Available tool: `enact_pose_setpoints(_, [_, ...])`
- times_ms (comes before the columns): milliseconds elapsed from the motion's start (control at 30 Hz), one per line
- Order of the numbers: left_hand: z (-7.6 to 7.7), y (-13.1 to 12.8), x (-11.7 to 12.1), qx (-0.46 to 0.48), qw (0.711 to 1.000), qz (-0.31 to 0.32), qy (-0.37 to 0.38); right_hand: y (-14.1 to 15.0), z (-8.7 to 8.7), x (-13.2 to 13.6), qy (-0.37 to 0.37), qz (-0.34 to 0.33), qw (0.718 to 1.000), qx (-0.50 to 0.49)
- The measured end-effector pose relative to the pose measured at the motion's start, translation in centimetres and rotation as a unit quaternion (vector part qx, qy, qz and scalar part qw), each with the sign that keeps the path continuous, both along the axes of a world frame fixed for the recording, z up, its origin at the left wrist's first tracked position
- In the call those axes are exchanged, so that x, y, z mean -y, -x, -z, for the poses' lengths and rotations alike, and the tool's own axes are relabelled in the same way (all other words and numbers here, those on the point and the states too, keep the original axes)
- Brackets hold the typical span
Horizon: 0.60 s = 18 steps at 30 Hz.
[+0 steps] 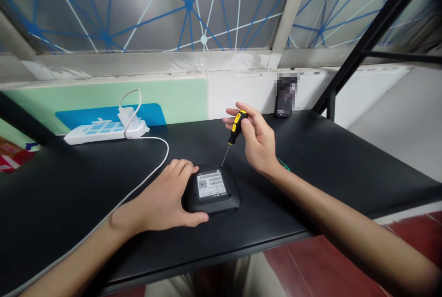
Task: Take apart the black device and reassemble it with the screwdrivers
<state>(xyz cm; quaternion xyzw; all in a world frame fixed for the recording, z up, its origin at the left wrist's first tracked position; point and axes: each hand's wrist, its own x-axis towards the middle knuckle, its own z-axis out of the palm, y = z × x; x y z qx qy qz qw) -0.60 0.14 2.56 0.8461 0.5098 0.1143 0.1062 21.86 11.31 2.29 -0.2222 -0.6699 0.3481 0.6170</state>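
A flat black electronic device (pixel 214 202) with rounded corners lies label side up on the table. Its white label (pixel 211 185) carries a QR code and barcodes. My left hand (pixel 172 195) holds the device from the left, fingers along the far edge and thumb at the near edge. In my right hand (pixel 258 138) is a yellow and black screwdriver (pixel 237 124), gripped by the handle between thumb and fingers. The shaft slants down, and its tip meets the device near the far right corner of the label. Whether a screw sits under the tip is too small to tell.
On the black table (pixel 138 251), a white power strip (pixel 103 132) with a plugged-in charger (pixel 127 116) stands at the back left; its white cable (pixel 152 172) runs toward me. A phone-like dark object (pixel 285 101) leans against the wall. Something green (pixel 283 164) lies behind my right wrist.
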Motion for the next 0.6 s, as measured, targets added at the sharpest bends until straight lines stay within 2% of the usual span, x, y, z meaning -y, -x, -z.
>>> enact_pose_setpoints(133, [-0.7,-0.5,-1.2,-0.001,1.000,0.016,0.010,0.0,0.2,-0.5,-0.005,0.021,1.000,-0.012])
enact_pose_setpoints(300, [-0.1,-0.7,-1.2,0.021,1.000,0.004,0.020,-0.5,-0.2,0.1,0.005,0.050,0.999,-0.006])
enact_pose_setpoints(467, [0.0,-0.6,-0.9,0.029,0.999,-0.002,0.043,-0.8,-0.2,0.5,-0.025,0.110,0.994,0.005])
enact_pose_setpoints(600, [0.2,-0.4,-0.9,0.041,0.998,-0.003,0.045,-0.8,-0.2,0.9,-0.001,0.059,0.998,-0.012])
